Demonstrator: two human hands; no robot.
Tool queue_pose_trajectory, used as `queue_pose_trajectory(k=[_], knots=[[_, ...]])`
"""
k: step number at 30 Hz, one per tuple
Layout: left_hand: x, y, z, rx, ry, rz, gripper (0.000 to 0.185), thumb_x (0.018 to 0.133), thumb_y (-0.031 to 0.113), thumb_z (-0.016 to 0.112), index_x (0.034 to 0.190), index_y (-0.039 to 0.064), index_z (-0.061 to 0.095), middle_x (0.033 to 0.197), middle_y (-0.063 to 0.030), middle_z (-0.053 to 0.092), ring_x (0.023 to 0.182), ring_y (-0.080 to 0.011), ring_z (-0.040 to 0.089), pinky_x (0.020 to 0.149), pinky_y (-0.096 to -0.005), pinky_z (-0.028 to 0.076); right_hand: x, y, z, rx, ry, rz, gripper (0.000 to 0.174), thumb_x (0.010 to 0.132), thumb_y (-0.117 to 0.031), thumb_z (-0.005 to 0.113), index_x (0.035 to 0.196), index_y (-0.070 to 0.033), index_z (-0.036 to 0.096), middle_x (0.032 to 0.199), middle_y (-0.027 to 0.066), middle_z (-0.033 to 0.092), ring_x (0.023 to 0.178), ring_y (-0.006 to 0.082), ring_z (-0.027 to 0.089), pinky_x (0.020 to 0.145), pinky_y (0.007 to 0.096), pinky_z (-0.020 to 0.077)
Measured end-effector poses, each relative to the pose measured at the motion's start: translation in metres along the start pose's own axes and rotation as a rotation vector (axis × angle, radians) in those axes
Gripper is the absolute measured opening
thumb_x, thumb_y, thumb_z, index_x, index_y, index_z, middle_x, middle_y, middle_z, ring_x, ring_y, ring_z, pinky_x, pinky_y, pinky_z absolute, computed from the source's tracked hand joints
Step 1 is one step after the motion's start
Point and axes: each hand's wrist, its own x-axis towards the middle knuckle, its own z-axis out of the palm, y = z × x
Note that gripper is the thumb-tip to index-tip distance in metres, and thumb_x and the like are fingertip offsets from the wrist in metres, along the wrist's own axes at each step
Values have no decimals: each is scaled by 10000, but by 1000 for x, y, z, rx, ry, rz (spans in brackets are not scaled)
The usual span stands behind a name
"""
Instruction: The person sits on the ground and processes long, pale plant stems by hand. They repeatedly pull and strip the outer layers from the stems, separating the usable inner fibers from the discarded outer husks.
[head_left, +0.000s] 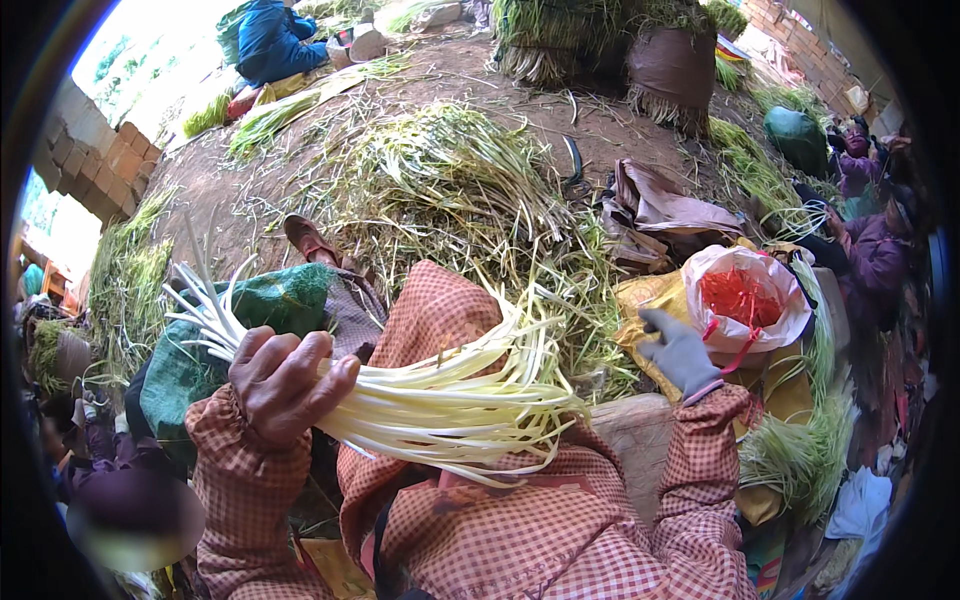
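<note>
My bare left hand (289, 382) is closed around a thick bundle of long, pale yellow-white leafy stalks (450, 405), which look like blanched chives. White stalk ends stick out past my fingers to the left. The rest of the bundle droops over my lap, across the red checked apron (495, 555). To the right, my right hand (679, 356) wears a grey glove, its fingers apart with nothing visible in them. Beside it stands a white bag (709, 330) whose mouth is rolled open around red plastic ties (739, 296).
A heap of loose green stalks (450, 172) lies ahead on the dirt floor. Tied upright bundles (670, 71) stand at the back. Green sacking (176, 375) covers something at left, and more stalks (795, 450) lie at right. Other people sit nearby, one in a blue jacket (266, 41).
</note>
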Motion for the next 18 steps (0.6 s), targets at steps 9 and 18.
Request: queue_pose_trajectory(k=[9, 18], knots=[[-4, 8, -2, 54, 4, 38, 391, 710, 151, 672, 1098, 167, 621, 988, -105, 606, 648, -165, 561, 537, -319, 394, 6, -192, 58, 439, -153, -984, 206, 836, -168, 659, 984, -28, 633, 801, 108, 656, 680, 199, 636, 613, 319, 529], [-46, 7, 0, -17, 10, -62, 334, 685, 129, 680, 1015, 118, 630, 1027, -139, 603, 686, -206, 595, 562, -345, 439, 60, -56, -4, -213, 685, -260, 226, 894, -292, 585, 823, -80, 612, 710, 112, 653, 608, 245, 642, 527, 362, 508]])
